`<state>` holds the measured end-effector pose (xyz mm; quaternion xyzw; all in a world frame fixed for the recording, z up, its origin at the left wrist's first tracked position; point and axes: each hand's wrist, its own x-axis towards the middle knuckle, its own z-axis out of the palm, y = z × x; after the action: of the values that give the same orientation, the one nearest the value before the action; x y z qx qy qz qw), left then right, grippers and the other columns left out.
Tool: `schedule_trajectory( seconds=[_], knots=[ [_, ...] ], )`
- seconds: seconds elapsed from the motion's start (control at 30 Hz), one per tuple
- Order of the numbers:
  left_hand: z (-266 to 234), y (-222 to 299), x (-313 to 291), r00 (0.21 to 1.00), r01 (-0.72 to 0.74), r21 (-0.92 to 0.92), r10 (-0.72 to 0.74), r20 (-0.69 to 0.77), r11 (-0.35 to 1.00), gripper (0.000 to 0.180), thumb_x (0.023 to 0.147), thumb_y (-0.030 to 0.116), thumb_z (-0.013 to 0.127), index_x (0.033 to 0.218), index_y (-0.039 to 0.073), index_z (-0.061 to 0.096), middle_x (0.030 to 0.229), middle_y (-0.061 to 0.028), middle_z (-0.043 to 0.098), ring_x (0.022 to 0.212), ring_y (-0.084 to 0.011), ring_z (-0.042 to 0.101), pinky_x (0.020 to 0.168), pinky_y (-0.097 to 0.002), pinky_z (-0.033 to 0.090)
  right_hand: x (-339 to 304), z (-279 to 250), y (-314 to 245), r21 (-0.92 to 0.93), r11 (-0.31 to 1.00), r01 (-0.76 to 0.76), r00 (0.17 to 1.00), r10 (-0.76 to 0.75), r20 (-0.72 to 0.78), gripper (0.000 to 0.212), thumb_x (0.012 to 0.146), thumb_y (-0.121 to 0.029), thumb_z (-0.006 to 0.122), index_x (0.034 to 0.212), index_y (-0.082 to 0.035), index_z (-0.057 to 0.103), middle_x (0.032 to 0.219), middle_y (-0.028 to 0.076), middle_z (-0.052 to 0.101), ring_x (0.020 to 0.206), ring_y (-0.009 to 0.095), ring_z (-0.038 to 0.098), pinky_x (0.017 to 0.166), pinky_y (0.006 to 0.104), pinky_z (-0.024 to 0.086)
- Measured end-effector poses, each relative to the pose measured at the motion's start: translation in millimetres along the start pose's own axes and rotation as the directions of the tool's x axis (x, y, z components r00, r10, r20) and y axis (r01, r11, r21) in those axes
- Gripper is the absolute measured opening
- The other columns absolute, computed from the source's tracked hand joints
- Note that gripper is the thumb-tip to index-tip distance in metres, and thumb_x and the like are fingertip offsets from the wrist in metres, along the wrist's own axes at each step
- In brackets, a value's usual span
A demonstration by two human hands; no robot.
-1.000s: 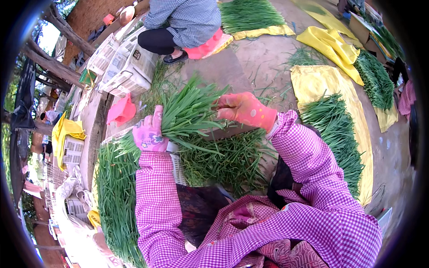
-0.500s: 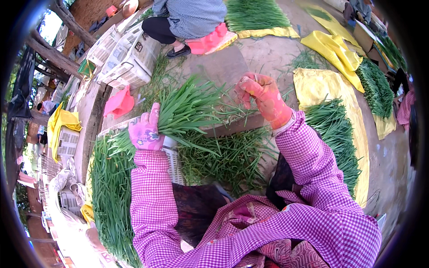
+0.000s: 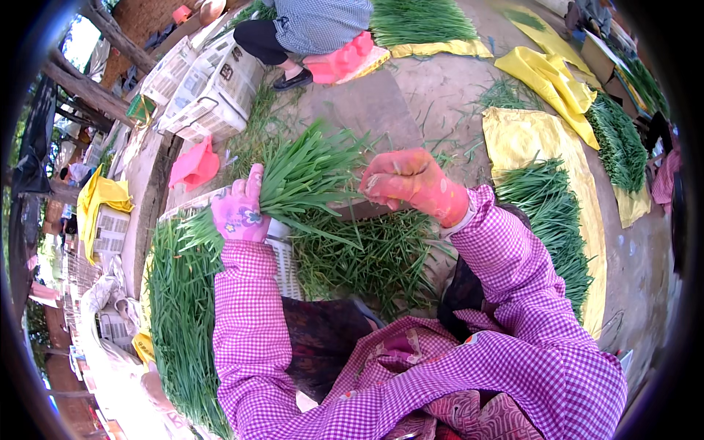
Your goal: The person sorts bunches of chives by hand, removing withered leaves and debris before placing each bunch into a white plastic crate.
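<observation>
My left hand [image 3: 242,213], in a pink flower-patterned glove, is closed round a bunch of garlic chives [image 3: 308,172]. The flat green leaves fan out to the right of it, with pale ends showing on the left. In a stained orange-red glove, my right hand [image 3: 414,185] has its fingers pressed together close to the leaf tips. Whether a leaf is pinched in it is hidden. Below the bunch lies a heap of loose, tangled leaves [image 3: 367,253]. A long pile of chives [image 3: 183,330] runs along my left arm, beside a white slatted crate [image 3: 286,268].
At right, chives [image 3: 550,220] lie on a yellow sheet [image 3: 513,139]. White plastic crates [image 3: 209,103] stand at far left near a pink cloth [image 3: 194,167]. Another person [image 3: 319,29] sits low at the back, by more chives [image 3: 422,22]. A wooden pole [image 3: 92,92] crosses the upper left.
My right hand has moved left and slightly down, toward the leaf tips, and turned sideways. My left hand keeps its hold on the bunch almost unmoved.
</observation>
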<state>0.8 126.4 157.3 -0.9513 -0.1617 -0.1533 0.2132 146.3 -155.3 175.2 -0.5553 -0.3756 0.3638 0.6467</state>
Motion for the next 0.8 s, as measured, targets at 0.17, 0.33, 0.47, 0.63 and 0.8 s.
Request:
schedule_trajectory(
  seconds=[0.17, 0.33, 0.47, 0.63, 0.8],
  knots=[
    [-4.0, 3.8, 1.7, 0.998, 0.008, 0.002, -0.008, 0.055, 1.0, 0.086, 0.059, 0.022, 0.077, 0.136, 0.026, 0.041, 0.1, -0.001, 0.059, 0.092, -0.018, 0.06, 0.076, -0.0405, 0.041, 9.9, -14.2, 13.2, 0.103, 0.995, -0.015, 0.967, 0.041, -0.253, 0.026, 0.087, -0.025, 0.064, 0.091, 0.001, 0.065, 0.075, 0.002, 0.061, 0.061, 0.006, 0.053, 0.051, 0.021, 0.042],
    [-0.9, 7.1, -0.6, 0.998, -0.051, -0.006, 0.051, 0.026, 0.999, 0.088, 0.058, 0.022, 0.078, 0.137, 0.026, 0.041, 0.101, -0.0012, 0.059, 0.092, -0.0183, 0.06, 0.075, -0.0388, 0.041, 20.4, -1.5, 14.6, 0.01, 0.987, -0.159, 0.946, 0.155, -0.284, 0.023, 0.086, -0.025, 0.064, 0.087, -0.002, 0.065, 0.072, 0.001, 0.06, 0.059, 0.006, 0.052, 0.052, 0.0212, 0.042],
    [-2.4, 11.1, 2.6, 0.998, -0.053, 0.015, 0.052, 0.046, 0.998, 0.087, 0.058, 0.021, 0.078, 0.136, 0.026, 0.042, 0.1, -0.0014, 0.059, 0.09, -0.0187, 0.06, 0.073, -0.0378, 0.042, 14.9, -0.8, 18.5, -0.045, 0.995, -0.089, 0.976, 0.078, -0.204, 0.02, 0.085, -0.022, 0.064, 0.082, -0.003, 0.064, 0.07, 0.001, 0.059, 0.055, 0.007, 0.051, 0.052, 0.0215, 0.041],
    [2.0, 1.5, 0.8, 1.0, -0.002, -0.01, 0.002, -0.009, 1.0, 0.085, 0.059, 0.018, 0.076, 0.136, 0.026, 0.042, 0.099, -0.0012, 0.059, 0.09, -0.0188, 0.06, 0.075, -0.0386, 0.041, 4.2, -8.8, 7.9, 0.133, 0.991, -0.003, 0.999, 0.01, -0.053, 0.021, 0.086, -0.019, 0.061, 0.077, 0.0, 0.061, 0.068, 0.003, 0.059, 0.053, 0.009, 0.051, 0.051, 0.023, 0.041],
    [1.3, -4.1, -2.4, 0.996, -0.019, -0.019, 0.018, -0.09, 1.0, 0.077, 0.062, 0.021, 0.074, 0.133, 0.025, 0.045, 0.096, -0.0005, 0.059, 0.087, -0.0188, 0.06, 0.075, -0.0391, 0.04, 11.3, -24.3, 13.1, 0.233, 0.947, 0.223, 0.94, -0.146, -0.31, 0.025, 0.089, -0.021, 0.06, 0.081, 0.002, 0.063, 0.073, 0.005, 0.061, 0.052, 0.011, 0.053, 0.05, 0.0241, 0.044]
  ],
)
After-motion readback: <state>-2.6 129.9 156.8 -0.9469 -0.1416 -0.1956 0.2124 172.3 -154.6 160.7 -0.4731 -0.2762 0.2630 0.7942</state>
